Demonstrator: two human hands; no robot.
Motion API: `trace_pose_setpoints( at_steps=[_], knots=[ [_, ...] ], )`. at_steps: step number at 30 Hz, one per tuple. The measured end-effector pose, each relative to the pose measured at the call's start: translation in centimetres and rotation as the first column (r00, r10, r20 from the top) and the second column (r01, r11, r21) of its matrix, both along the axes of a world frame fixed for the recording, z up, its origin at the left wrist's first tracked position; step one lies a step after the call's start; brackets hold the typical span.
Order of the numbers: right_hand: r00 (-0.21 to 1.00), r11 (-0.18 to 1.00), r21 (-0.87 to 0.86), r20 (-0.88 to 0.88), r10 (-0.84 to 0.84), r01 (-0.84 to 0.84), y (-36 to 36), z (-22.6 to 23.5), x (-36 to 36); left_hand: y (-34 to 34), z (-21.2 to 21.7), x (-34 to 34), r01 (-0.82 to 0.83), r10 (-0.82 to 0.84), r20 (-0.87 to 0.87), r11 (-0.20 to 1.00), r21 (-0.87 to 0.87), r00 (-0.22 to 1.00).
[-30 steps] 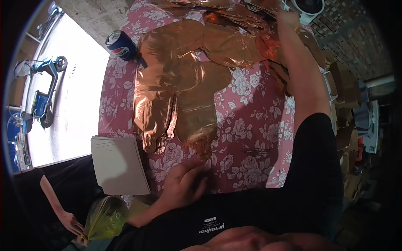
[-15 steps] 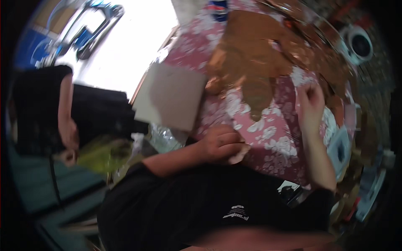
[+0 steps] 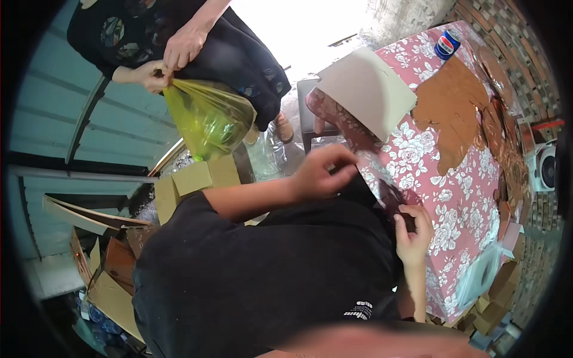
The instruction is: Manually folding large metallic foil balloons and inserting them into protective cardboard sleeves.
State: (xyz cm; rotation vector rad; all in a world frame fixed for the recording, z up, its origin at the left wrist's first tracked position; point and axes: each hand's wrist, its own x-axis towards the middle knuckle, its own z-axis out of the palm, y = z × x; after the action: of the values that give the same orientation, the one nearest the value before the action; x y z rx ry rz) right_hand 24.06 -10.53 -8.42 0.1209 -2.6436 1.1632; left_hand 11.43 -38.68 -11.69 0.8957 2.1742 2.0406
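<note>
My left hand [image 3: 327,173] is raised in front of my black shirt, left of the table's near edge. Its fingers curl in toward the thumb; anything inside them is hidden. My right hand [image 3: 414,235] is at the near edge of the table, thumb and fingers closed on a dark brown glossy piece of film [image 3: 393,200]. Beyond the hands, a flat orange-brown leathery-looking sheet [image 3: 450,104] with an irregular outline lies on the pink floral tablecloth [image 3: 433,197]. A beige board [image 3: 365,89] rests at the table's left edge.
A blue can [image 3: 447,45] stands at the far end, and crinkled brown film [image 3: 504,161] lines the right side. At the left, another person's hands [image 3: 170,62] hold a yellow-green plastic bag [image 3: 206,119]. Cardboard boxes [image 3: 194,179] stand below it. A white round device [image 3: 542,167] sits far right.
My view has swung left, bringing the other person and the bag nearer. My right hand has come back toward my body from over the table and now has brown film in it.
</note>
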Motion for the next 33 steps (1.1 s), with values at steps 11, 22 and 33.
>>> trace_pose_setpoints(
  at_steps=[11,22,33],
  knots=[
    [0.885,0.798,-0.405,0.067,-0.460,0.446,2.8,-2.1,3.2,-1.4,-0.2,-3.3,-0.235,0.018,0.498,0.896,0.376,0.867],
    [0.900,0.891,-0.182,-0.056,-0.432,0.416,3.1,-2.5,3.9,0.9,-0.9,-4.2,-0.003,-0.280,0.534,0.884,0.468,0.798],
    [0.845,0.764,-0.586,0.236,0.480,-0.270,-6.0,-5.7,-4.4,13.4,4.5,0.0,0.402,-0.519,0.065,0.729,0.554,0.852]
  ],
)
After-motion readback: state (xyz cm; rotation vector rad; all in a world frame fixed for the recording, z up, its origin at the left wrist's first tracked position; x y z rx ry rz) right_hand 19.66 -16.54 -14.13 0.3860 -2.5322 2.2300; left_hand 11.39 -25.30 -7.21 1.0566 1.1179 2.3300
